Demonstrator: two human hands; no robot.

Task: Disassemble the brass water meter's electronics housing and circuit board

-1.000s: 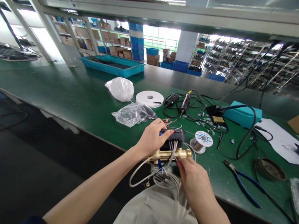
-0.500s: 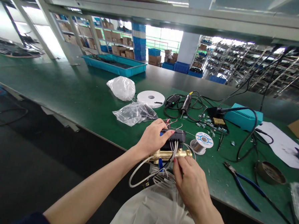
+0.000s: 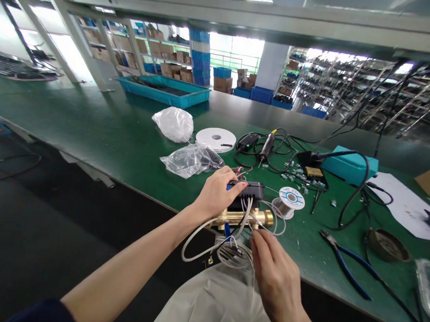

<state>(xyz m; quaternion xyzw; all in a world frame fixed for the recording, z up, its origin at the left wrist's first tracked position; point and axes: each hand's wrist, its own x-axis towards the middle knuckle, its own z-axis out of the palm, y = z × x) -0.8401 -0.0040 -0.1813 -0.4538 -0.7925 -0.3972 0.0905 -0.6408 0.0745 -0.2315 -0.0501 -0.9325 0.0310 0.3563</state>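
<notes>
My left hand (image 3: 218, 192) is closed over the left side of a black plastic housing (image 3: 253, 190), thumb on its top. The housing sits above a brass pipe fitting (image 3: 241, 218) with a blue lever (image 3: 227, 231) at the table's front edge. Several grey cables (image 3: 247, 208) come out of the housing's front, and a coil of cable (image 3: 235, 255) hangs below the fitting. Just in front of the fitting, my right hand (image 3: 276, 272) is closed in a pinch on a thin wire; its fingertips partly hide it. Red and white wire ends (image 3: 239, 173) stick up behind the housing.
Right of the fitting stands a solder spool (image 3: 288, 199). Blue-handled cutters (image 3: 344, 264), a soldering iron (image 3: 267, 147) and a teal soldering station (image 3: 351, 166) lie farther right. Plastic bags (image 3: 193, 160), a white reel (image 3: 216, 139) and a blue tray (image 3: 168, 93) are behind.
My right hand has drawn back toward me from the brass fitting, exposing its right end and the cable loop beside it. My left hand stays on the housing.
</notes>
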